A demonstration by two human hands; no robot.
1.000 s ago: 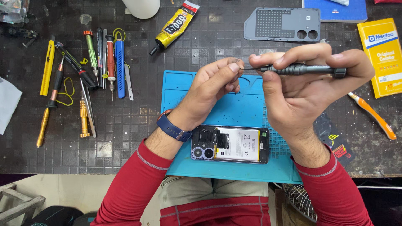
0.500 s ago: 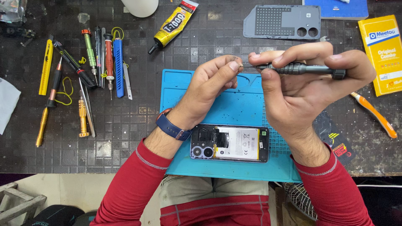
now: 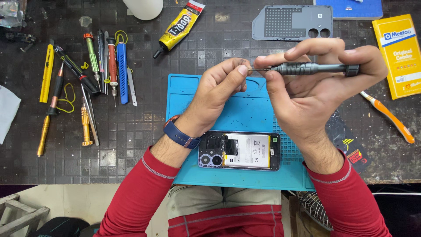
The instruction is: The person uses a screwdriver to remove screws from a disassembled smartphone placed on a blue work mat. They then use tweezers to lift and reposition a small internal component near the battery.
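Head view: screwdriver (image 3: 313, 68) between right fingers (image 3: 302, 49).

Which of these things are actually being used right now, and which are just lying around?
In use:
- grey screwdriver, held in right hand
- its tip, pinched by left hand
- opened phone on blue mat

Lying about:
- row of hand tools
- glue tube
- grey back cover
- yellow box
- orange-handled tool
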